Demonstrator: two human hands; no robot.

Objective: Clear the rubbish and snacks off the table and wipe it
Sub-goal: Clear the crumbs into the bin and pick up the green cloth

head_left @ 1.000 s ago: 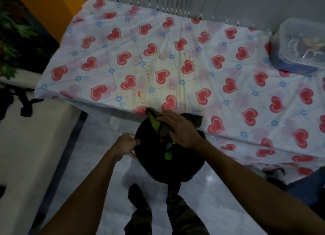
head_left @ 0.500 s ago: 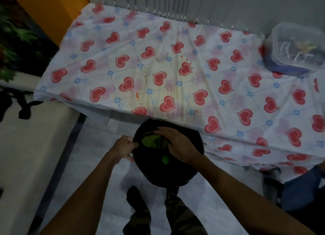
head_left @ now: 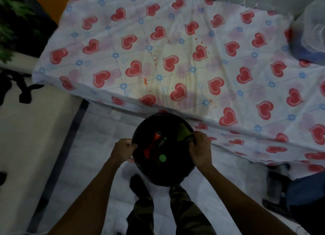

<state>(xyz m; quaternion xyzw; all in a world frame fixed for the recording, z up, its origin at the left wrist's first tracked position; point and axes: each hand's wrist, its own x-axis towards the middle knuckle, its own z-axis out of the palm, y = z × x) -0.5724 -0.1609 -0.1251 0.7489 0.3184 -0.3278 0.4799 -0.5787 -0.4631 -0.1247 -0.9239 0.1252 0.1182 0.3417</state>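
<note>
A black rubbish bag [head_left: 168,175] hangs open just below the table's near edge. My left hand [head_left: 123,149] grips its left rim and my right hand [head_left: 200,149] grips its right rim. Inside the bag lie a red can [head_left: 154,141], a green wrapper [head_left: 182,131] and a round green cap [head_left: 162,158]. The table [head_left: 237,41] wears a white cloth with red hearts. Orange crumbs [head_left: 145,81] and a yellowish stain [head_left: 186,78] mark the cloth's middle.
A clear plastic box [head_left: 313,34] stands at the table's far right. A pale bench [head_left: 31,138] runs along the left with a black strap [head_left: 22,89] on it. A plant [head_left: 10,24] is at the far left. A dark chair [head_left: 290,196] sits at the lower right. My legs stand below the bag.
My right hand pushed the green wrapper down into the bag, let it go and moved to the bag's right rim. The left hand kept its hold on the left rim.
</note>
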